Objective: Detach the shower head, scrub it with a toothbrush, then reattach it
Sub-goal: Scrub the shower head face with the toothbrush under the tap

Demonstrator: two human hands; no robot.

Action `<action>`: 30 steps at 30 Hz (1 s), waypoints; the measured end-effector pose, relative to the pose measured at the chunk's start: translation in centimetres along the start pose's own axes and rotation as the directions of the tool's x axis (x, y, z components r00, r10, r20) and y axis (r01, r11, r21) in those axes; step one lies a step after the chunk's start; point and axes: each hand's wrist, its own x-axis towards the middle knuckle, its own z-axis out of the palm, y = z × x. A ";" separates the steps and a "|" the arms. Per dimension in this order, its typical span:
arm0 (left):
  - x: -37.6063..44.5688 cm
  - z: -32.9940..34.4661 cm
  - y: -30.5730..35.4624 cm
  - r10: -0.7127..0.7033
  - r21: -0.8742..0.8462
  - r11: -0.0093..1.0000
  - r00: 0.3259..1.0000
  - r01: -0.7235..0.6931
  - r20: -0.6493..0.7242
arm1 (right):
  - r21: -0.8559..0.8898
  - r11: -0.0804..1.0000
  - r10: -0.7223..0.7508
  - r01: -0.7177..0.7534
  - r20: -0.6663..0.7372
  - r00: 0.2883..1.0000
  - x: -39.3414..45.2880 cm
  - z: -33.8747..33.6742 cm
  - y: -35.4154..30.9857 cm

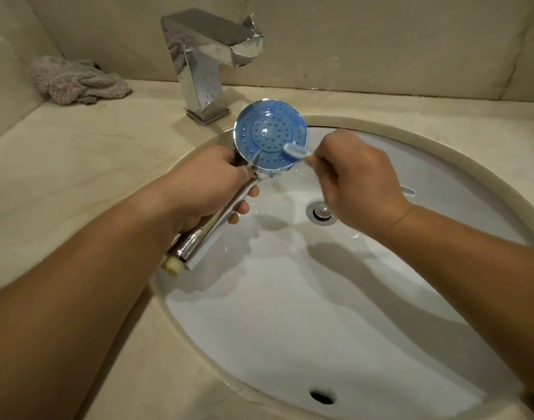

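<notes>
Shower head (270, 137): detached, held over the far-left part of the basin (290, 298), its round blue rubbery face dotted with nozzles and tilted up; chrome rim and a chrome handle slanting down-left to a cream threaded end.
Left hand (199, 189): fingers curled round the handle just below the head.
Right hand (356, 183): fingers curled, pinching the toothbrush (294, 150); its pale bristle end lies against the face's lower right edge.
Open room: the white glossy oval bowl lies open below both forearms; drain (320, 212) just under the right hand.
Edges: beige marble counter (78, 165) rims the bowl.
Behind: angular chrome tap (209, 60); crumpled fluffy grey cloth (78, 81) in the left corner.
</notes>
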 end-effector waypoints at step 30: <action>0.7 0.6 -0.5 0.080 0.190 0.979 0.997 -0.074 -0.024 | 0.012 1.000 -0.004 0.003 0.025 1.000 0.0 0.4 -1.2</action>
